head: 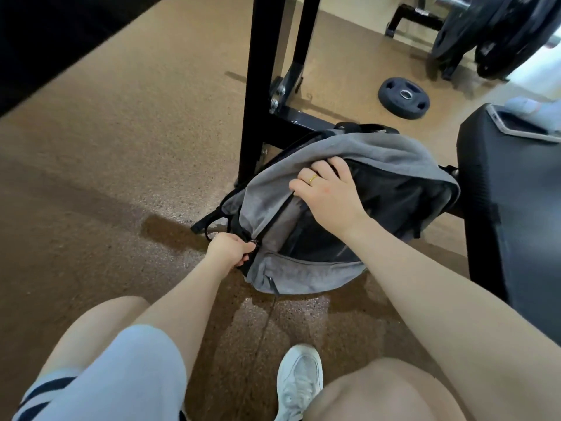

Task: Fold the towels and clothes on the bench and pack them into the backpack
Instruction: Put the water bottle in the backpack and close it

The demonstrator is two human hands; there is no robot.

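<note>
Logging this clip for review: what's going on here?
A person crouches over a grey fabric backpack lying on the brown gym floor beside a black padded bench. The left hand pinches the zipper pull at the bag's lower corner, while the right hand grips the flap's edge. The main compartment is open.

Single head view: looks forward and steeply down, close over backpack on floor.

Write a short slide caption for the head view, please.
Left hand pinches the zipper pull while right hand grips the grey backpack.
</note>
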